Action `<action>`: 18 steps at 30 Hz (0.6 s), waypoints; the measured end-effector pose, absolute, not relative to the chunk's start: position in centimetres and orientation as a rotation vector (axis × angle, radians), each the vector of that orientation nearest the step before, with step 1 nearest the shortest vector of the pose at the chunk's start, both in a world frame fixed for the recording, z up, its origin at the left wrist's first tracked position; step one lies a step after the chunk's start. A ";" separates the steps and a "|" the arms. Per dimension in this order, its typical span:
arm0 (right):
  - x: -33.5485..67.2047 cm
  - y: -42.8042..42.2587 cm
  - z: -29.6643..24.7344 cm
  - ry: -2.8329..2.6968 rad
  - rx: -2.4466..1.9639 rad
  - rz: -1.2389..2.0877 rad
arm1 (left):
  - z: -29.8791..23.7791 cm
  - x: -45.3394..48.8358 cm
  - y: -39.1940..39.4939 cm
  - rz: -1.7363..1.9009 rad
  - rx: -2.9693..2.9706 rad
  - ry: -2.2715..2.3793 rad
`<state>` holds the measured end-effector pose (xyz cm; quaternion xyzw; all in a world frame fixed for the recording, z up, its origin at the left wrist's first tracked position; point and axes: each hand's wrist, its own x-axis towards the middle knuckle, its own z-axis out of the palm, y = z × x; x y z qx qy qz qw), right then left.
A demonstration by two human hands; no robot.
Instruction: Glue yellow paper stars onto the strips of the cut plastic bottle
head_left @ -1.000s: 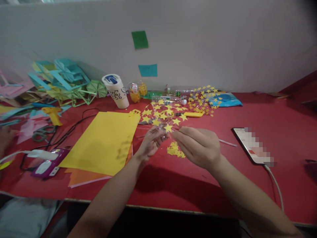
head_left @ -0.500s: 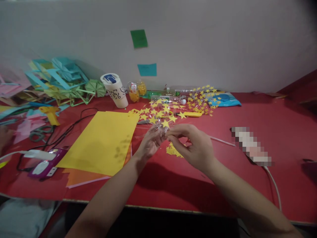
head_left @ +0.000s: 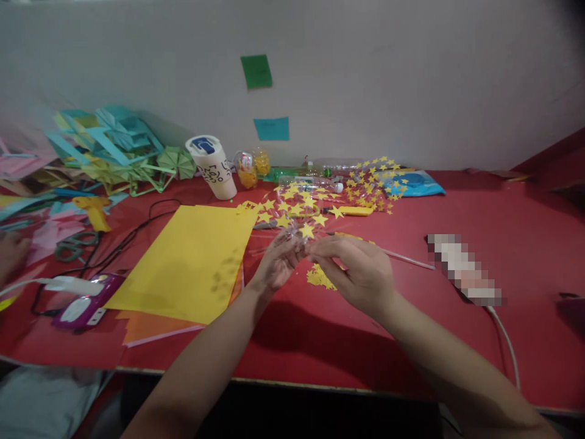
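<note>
My left hand [head_left: 280, 259] is closed round the base of a clear plastic spray of thin strips, perhaps a cut bottle. Yellow paper stars [head_left: 307, 230] sit on the strips and fan out beyond my fingers. Close by on the right, my right hand [head_left: 354, 268] pinches at the base of the spray; what lies between its fingertips is too small to make out. A heap of loose yellow stars [head_left: 320, 277] lies on the red table [head_left: 311, 347], partly behind my right hand. Farther back stands a second star-covered spray [head_left: 375, 183].
Yellow paper sheets [head_left: 183, 262] lie left of my hands, near a purple power strip [head_left: 86, 305] and a yellow glue gun [head_left: 94, 212]. A white tumbler [head_left: 212, 171] and plastic bottles [head_left: 304, 183] stand behind. A blurred-out device [head_left: 464, 268] lies right. Another person's hand [head_left: 11, 253] is far left.
My right hand has shifted very slightly, and a yellow strip-like thing now shows behind it. The spray has tilted a little. At far left, the other person's hand has come further into view.
</note>
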<state>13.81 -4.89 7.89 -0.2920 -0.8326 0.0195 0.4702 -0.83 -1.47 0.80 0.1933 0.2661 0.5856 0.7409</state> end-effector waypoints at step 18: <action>13.8 -5.3 8.7 -1.957 -0.814 0.039 | 1.6 -1.1 -1.6 1.267 0.417 0.643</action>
